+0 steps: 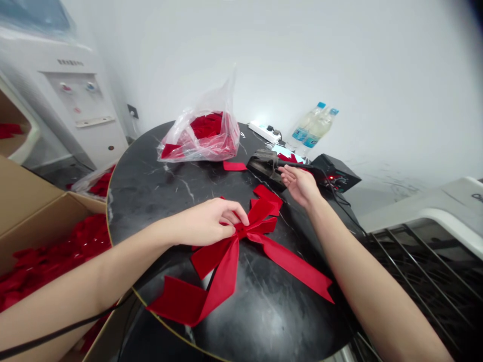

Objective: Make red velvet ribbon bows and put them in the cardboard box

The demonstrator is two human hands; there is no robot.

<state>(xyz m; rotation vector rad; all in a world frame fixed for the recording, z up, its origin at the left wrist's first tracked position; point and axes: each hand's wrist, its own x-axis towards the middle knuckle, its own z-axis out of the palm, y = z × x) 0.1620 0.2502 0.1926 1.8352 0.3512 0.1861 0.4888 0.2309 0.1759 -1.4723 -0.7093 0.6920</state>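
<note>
On the table lies a red ribbon bow (222, 274), its long tails spread toward me and to the right. My left hand (211, 221) is at the knot, fingers curled and thumb and index finger pressed on the bow's middle. Farther right, my right hand (300, 186) has its fingers bent at a slim black tool handle (307, 168); the thumb is hidden behind it. The handle lies by a dark stand (266, 162). Behind that hand stands a black control box (335, 173) with a dial and a red light.
A clear plastic bag (196, 146) of red ribbon pieces rests at the back of the round black table (143, 186). Two bottles (311, 130) and a power strip (264, 131) stand near the wall. At left are a cardboard box (33, 196) of red bows and a water dispenser (81, 95).
</note>
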